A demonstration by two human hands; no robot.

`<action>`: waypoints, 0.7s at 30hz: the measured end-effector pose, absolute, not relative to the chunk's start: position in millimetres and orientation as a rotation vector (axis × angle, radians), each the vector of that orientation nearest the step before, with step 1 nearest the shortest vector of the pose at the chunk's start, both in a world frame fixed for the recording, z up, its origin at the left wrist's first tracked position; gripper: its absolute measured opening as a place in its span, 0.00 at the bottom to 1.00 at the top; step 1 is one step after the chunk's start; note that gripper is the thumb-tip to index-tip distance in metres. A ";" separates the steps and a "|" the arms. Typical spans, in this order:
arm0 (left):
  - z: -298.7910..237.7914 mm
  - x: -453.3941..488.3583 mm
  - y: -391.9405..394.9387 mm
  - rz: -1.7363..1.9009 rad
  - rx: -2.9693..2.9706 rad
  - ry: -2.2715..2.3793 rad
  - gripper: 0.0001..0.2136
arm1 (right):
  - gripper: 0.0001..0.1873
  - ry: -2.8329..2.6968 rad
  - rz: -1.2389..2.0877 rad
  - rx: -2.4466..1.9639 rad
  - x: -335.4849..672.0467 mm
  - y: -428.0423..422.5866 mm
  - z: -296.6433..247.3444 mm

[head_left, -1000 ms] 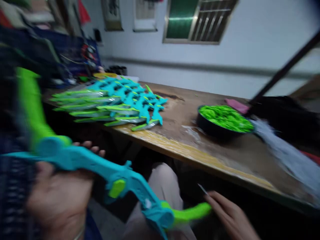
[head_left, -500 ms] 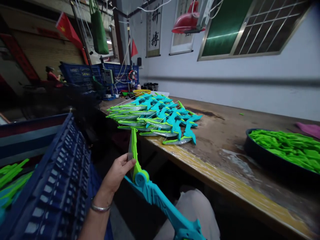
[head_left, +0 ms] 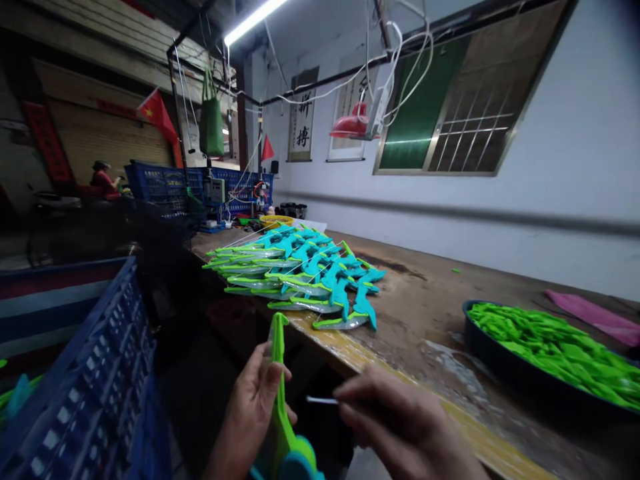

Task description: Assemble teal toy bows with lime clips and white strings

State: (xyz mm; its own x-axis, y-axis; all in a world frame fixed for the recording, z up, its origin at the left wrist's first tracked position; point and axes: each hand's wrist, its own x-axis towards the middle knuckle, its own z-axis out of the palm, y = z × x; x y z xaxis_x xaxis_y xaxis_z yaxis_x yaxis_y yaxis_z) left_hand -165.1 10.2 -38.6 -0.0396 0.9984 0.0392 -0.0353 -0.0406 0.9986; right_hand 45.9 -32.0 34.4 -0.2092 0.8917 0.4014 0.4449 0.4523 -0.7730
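Note:
My left hand (head_left: 253,407) is wrapped around the bright green limb of a toy bow (head_left: 282,353), held upright below the table edge. Its turquoise middle part runs out of the bottom of the picture. To the right, my right hand (head_left: 400,417) is blurred and pinches a thin pale rod (head_left: 321,400), whose tip points left toward the bow without touching it. Beyond both hands, a pile of similar green and turquoise toy bows (head_left: 327,280) with clear plastic parts and white strings lies on the table.
The brown table (head_left: 395,313) has a yellow edge. On it stand a dark basin (head_left: 473,327) full of green plastic pieces and a pink cloth (head_left: 590,315). Blue crates (head_left: 100,373) are at the left. A red lamp (head_left: 353,123) hangs overhead; a person (head_left: 104,179) sits far left.
My right hand has come into view with the thin rod. The bow has turned more upright, its turquoise part dropping lower. My view has tilted up.

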 end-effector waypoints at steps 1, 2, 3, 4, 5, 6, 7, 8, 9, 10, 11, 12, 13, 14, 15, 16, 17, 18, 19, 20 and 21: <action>-36.1 -163.5 8.6 1.301 1.202 1.220 0.32 | 0.09 -1.820 0.659 -1.033 33.1 -21.9 45.5; -32.6 -162.9 6.8 1.340 1.206 1.231 0.30 | 0.09 -1.804 0.655 -0.956 19.8 -12.9 54.6; -28.4 -162.8 4.5 1.403 1.199 1.218 0.28 | 0.10 -1.769 0.623 -0.917 7.2 -5.3 61.3; -23.8 -163.3 1.8 1.485 1.168 1.182 0.26 | 0.11 -1.755 0.599 -0.900 -3.5 0.4 65.5; -19.3 -164.0 -1.2 1.570 1.104 1.124 0.25 | 0.12 -1.758 0.586 -0.900 -12.0 4.4 67.4; -15.4 -164.7 -4.1 1.636 1.001 1.059 0.26 | 0.12 -1.765 0.580 -0.911 -17.9 6.7 67.3; -12.4 -165.3 -6.8 1.672 0.891 0.996 0.28 | 0.12 -1.775 0.579 -0.929 -21.6 7.9 65.8; -10.5 -165.7 -8.8 1.683 0.802 0.943 0.28 | 0.12 -1.780 0.579 -0.945 -23.7 8.1 63.5; -9.8 -165.8 -10.0 1.679 0.748 0.897 0.26 | 0.12 -1.780 0.578 -0.949 -24.8 7.8 61.2; -10.2 -165.5 -10.4 1.671 0.728 0.858 0.23 | 0.12 -1.779 0.576 -0.948 -25.6 7.1 59.4; -11.5 -164.8 -10.0 1.672 0.735 0.815 0.23 | 0.12 -1.782 0.569 -0.943 -26.6 6.2 58.2; -13.3 -163.8 -9.1 1.684 0.756 0.765 0.26 | 0.12 -1.789 0.556 -0.939 -27.8 5.1 57.9; -15.4 -162.7 -7.8 1.696 0.770 0.712 0.28 | 0.12 -1.811 0.540 -0.930 -29.5 3.9 58.3; -17.6 -161.6 -6.6 1.703 0.770 0.656 0.30 | 0.11 -1.841 0.516 -0.912 -31.5 2.6 59.1; -19.8 -160.7 -5.5 1.708 0.768 0.602 0.32 | 0.11 -1.880 0.491 -0.886 -33.7 1.4 59.9; -21.9 -160.3 -4.8 1.705 0.773 0.567 0.32 | 0.11 -1.921 0.461 -0.851 -36.1 0.1 60.6; -23.8 -160.4 -4.5 1.698 0.785 0.566 0.33 | 0.11 -1.962 0.429 -0.805 -38.5 -1.1 60.8; -25.6 -161.0 -4.5 1.695 0.800 0.596 0.32 | 0.11 -2.000 0.399 -0.755 -41.1 -2.3 60.4; -27.1 -162.0 -4.8 1.696 0.818 0.646 0.30 | 0.11 -2.031 0.376 -0.709 -43.7 -3.6 59.6; -28.4 -163.3 -5.2 1.700 0.837 0.708 0.26 | 0.10 -2.054 0.365 -0.675 -46.4 -5.0 58.3; -29.5 -164.6 -5.7 1.700 0.849 0.772 0.21 | 0.10 -2.067 0.365 -0.656 -49.3 -6.5 56.9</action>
State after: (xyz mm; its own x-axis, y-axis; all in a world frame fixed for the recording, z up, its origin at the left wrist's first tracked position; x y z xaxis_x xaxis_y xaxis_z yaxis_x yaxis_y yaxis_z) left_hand -164.6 -5.7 -29.5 -0.2116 0.9628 0.1682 -0.5071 -0.2553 0.8232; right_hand -49.3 -6.5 56.9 -0.4464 0.5797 0.6817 0.3109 0.8148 -0.4893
